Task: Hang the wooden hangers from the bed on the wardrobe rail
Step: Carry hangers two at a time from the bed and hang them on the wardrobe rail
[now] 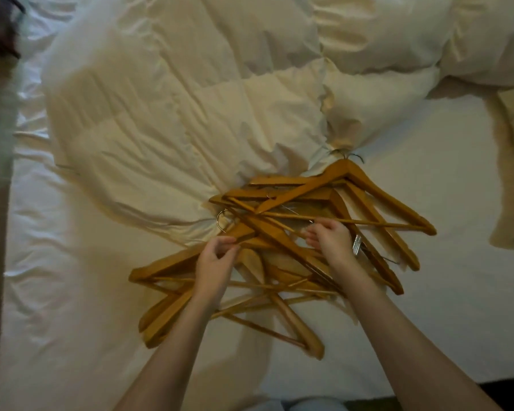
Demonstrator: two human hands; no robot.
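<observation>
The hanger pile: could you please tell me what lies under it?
White sheet under most of it, cream duvet under its far edge; anything directly beneath the hangers is covered.

No readable text, label, brand, number or sign is showing on any surface. The wooden hangers (377,188) and the bedding (161,114) are presenting plain faces. A small silver piece (357,243) among the hangers is appearing too blurred to read.

Pile of wooden hangers (368,185): warm honey-amber, plain. Their hooks (221,219): silvery metal. Duvet (161,114): cream, unpatterned, yellower in the folds. Sheet (442,292) under it: plain white. Pillows (398,34): same cream, plain.
</observation>
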